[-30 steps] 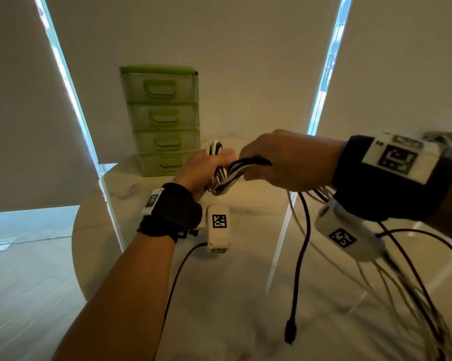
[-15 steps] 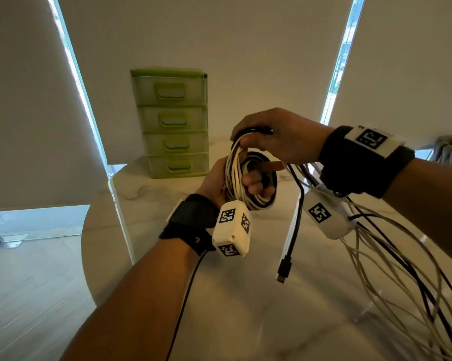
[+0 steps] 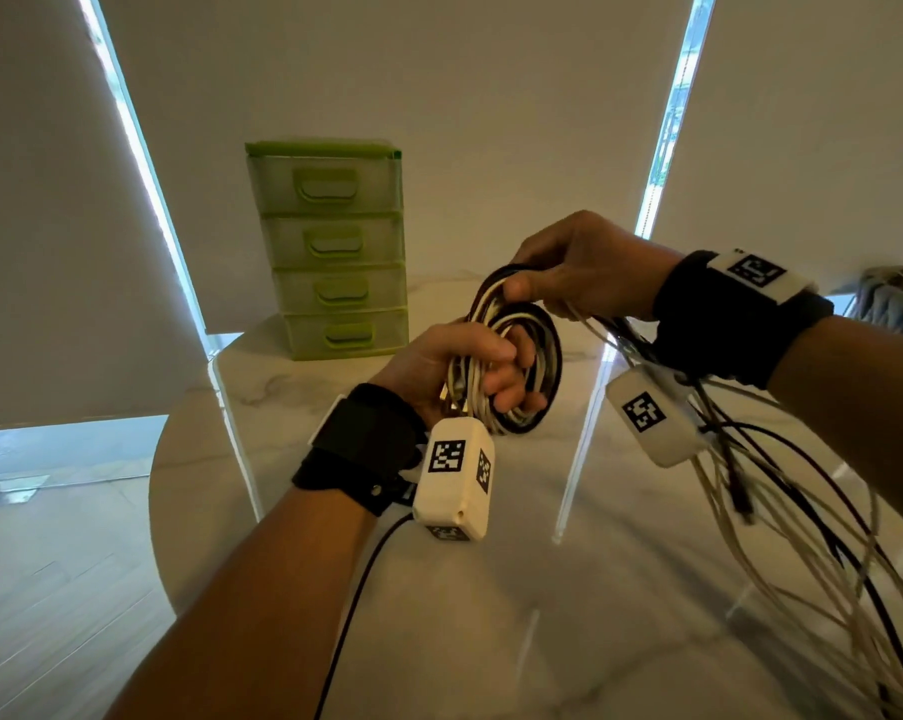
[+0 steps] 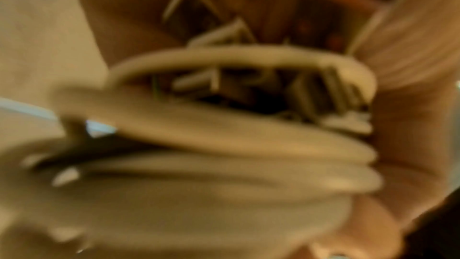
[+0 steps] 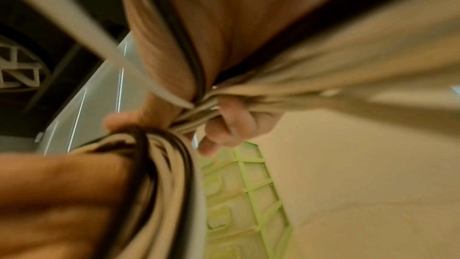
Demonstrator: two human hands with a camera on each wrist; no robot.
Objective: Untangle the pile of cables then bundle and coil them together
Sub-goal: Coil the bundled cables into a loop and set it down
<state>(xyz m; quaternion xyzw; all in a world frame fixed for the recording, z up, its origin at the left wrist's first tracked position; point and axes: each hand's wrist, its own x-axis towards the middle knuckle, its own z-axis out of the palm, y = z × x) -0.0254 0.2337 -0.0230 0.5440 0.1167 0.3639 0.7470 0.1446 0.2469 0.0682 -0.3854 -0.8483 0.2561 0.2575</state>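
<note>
**Cable bundle, part-coiled — handling notes and setting**

Item: a coil (image 3: 511, 366) of mixed black and white cables, held in the air above the tabletop (image 3: 439, 615). The left hand (image 3: 465, 366) has its fingers curled through the loops and grips one side. The right hand (image 3: 579, 267) pinches the top of the coil between thumb and fingers, with the uncoiled strands passing under its palm.

Remainder: loose cables (image 3: 802, 537) trail from the right hand down and to the right, in a slack fan of thin white and black lines. Where their ends lie is out of view.

Handling, as judged: light, limp and springy. The loops will likely open and slip over one another if the grip eases. The jackets look smooth, so a full wrap of the fingers should serve better than a fingertip pinch. Best hold is probably across all the loops at one point on the ring, while the free hand feeds the slack in short lengths. Plugs at the ends may snag on crossing strands.

Surface: pale, marble-patterned tabletop with a rounded edge, smooth and glossy.

Room: a green drawer unit (image 3: 332, 252) with four drawers stands at the far side of the tabletop. Pale roller blinds hang behind it, with daylight showing at their gaps — wood-look floor at left.
</note>
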